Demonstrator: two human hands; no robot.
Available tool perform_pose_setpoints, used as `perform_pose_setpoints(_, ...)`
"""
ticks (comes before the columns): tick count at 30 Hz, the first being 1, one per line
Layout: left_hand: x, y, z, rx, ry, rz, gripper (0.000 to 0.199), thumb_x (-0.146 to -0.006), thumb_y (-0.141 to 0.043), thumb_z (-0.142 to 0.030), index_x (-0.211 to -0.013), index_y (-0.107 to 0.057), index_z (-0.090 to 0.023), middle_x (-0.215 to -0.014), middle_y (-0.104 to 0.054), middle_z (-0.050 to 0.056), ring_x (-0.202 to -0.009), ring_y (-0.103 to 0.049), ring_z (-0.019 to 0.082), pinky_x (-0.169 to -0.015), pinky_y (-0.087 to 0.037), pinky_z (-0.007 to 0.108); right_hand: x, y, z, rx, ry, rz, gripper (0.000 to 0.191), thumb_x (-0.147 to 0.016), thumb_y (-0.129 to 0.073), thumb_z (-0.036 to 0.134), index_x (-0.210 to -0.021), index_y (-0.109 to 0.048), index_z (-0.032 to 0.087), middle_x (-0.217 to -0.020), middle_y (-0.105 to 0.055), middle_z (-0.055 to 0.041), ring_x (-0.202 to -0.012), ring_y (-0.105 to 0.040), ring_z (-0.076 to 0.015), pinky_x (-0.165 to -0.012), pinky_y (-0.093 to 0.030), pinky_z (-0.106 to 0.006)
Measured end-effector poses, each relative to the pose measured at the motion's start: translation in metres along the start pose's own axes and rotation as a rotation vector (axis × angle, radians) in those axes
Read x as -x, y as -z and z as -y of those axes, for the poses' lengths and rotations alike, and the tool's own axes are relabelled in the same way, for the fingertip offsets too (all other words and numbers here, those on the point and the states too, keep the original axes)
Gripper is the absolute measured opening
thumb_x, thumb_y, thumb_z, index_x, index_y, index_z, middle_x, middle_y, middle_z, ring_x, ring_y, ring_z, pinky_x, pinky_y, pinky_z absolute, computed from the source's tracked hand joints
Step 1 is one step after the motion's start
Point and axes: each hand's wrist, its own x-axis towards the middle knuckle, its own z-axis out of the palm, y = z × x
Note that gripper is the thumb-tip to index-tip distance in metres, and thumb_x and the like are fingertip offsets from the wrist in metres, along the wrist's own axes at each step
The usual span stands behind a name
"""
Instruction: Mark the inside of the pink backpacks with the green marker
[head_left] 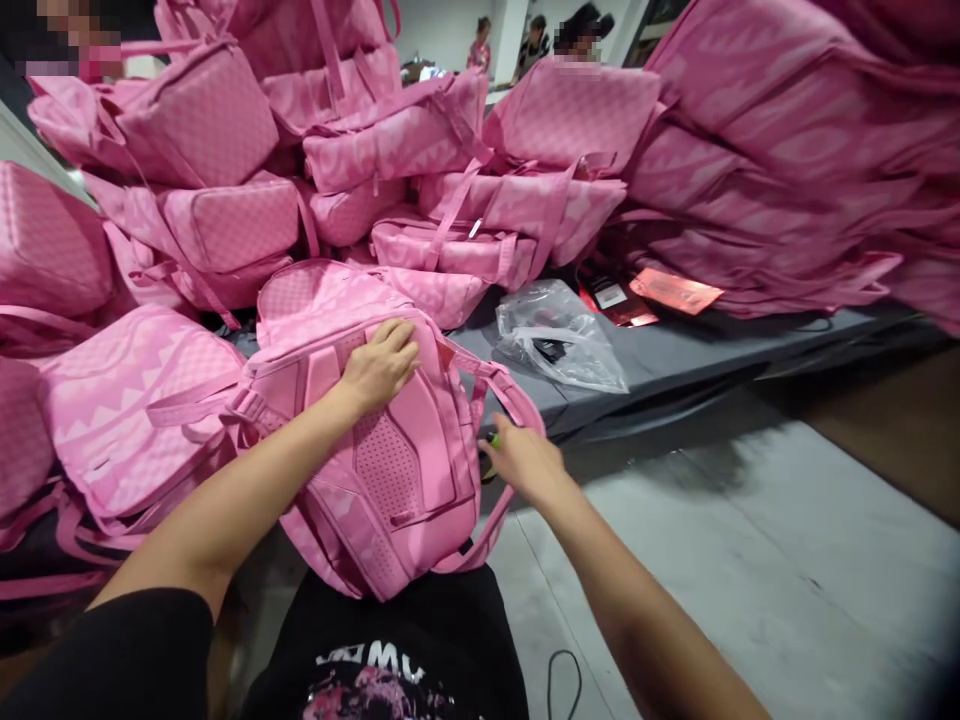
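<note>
A pink patterned backpack [442, 440] leans between the table edge and my lap, its padded, perforated back panel facing me. My left hand [381, 365] lies across the upper part of that panel, fingers curled against the padding and holding the bag. At the bag's right side, my right hand [529, 460] is closed beside the looped shoulder strap [529, 405]. A small object with a bright green part [493, 439] shows at its fingertips; the rest is hidden in the hand, so its kind is unclear.
Several more pink bags [217, 225] are heaped along the back and left, with a tall stack [757, 130] at the right. On the grey-covered table [667, 345] lie a clear plastic bag [559, 335] and orange-red tags [675, 290]. People stand in the background. A thin cord [564, 655] lies on the floor.
</note>
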Motion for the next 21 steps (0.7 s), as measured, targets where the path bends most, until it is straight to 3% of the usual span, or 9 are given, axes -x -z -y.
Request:
perform_pose_setpoints(5,-0.004,0.003,0.002,-0.057,-0.055,0.047,0.022,-0.096,-0.051,-0.032,-0.089,-0.064,-0.016,-0.105,-0.067,0.009,-0.110,-0.057,0.023,-0.079,-0.055,0.030,-0.023,-0.037,0.019,-0.173,0.014,-0.062,0.033,-0.093,-0.059,0.035,-0.117,-0.057,0.013,-0.118,-0.064,-0.0185,-0.104,-0.067,-0.0289,-0.076,-0.051,-0.033)
perform_pose_setpoints(8,-0.010,-0.002,0.002,-0.080,-0.053,0.067,0.026,-0.096,-0.052,-0.039,-0.087,-0.063,-0.016,-0.098,-0.067,0.009,-0.106,-0.056,0.025,-0.069,-0.053,0.029,-0.035,-0.046,0.018,-0.266,0.017,-0.103,0.028,-0.091,-0.061,0.037,-0.107,-0.060,0.015,-0.106,-0.067,-0.0152,-0.094,-0.067,-0.0264,-0.070,-0.048,-0.031)
perform_pose_setpoints(11,-0.020,0.000,-0.001,-0.097,-0.054,0.133,0.026,-0.094,-0.056,-0.042,-0.094,-0.063,-0.017,-0.103,-0.065,0.010,-0.110,-0.053,0.026,-0.061,-0.048,0.028,-0.035,-0.034,0.004,-0.328,0.053,-0.114,0.018,-0.090,-0.059,0.034,-0.094,-0.063,0.018,-0.081,-0.066,-0.0054,-0.074,-0.064,-0.0203,-0.061,-0.042,-0.027)
perform_pose_setpoints(14,-0.034,0.017,0.003,-0.115,0.013,0.158,0.027,-0.093,-0.057,-0.044,-0.098,-0.065,-0.018,-0.104,-0.064,0.011,-0.110,-0.051,0.029,-0.056,-0.042,0.028,-0.019,0.001,-0.016,-0.365,0.113,-0.114,0.018,-0.089,-0.059,0.036,-0.084,-0.062,0.019,-0.066,-0.059,0.0009,-0.061,-0.057,-0.0161,-0.054,-0.036,-0.025)
perform_pose_setpoints(18,-0.042,0.044,0.007,-0.138,0.014,0.179,0.034,-0.095,-0.054,-0.046,-0.094,-0.068,-0.015,-0.092,-0.064,0.011,-0.099,-0.053,0.031,-0.067,-0.044,0.036,-0.003,0.039,-0.029,-0.330,0.238,-0.068,0.027,-0.086,-0.064,0.045,-0.077,-0.061,0.020,-0.067,-0.061,0.0010,-0.063,-0.057,-0.0159,-0.054,-0.034,-0.025)
perform_pose_setpoints(21,-0.035,0.040,-0.009,-0.100,-0.093,0.292,0.023,-0.092,-0.059,-0.033,-0.093,-0.069,-0.011,-0.093,-0.065,0.014,-0.098,-0.054,0.032,-0.072,-0.042,0.039,-0.007,0.026,-0.018,-0.190,0.130,-0.019,0.017,-0.088,-0.063,0.034,-0.087,-0.065,0.018,-0.082,-0.070,-0.0063,-0.076,-0.065,-0.0213,-0.059,-0.038,-0.027)
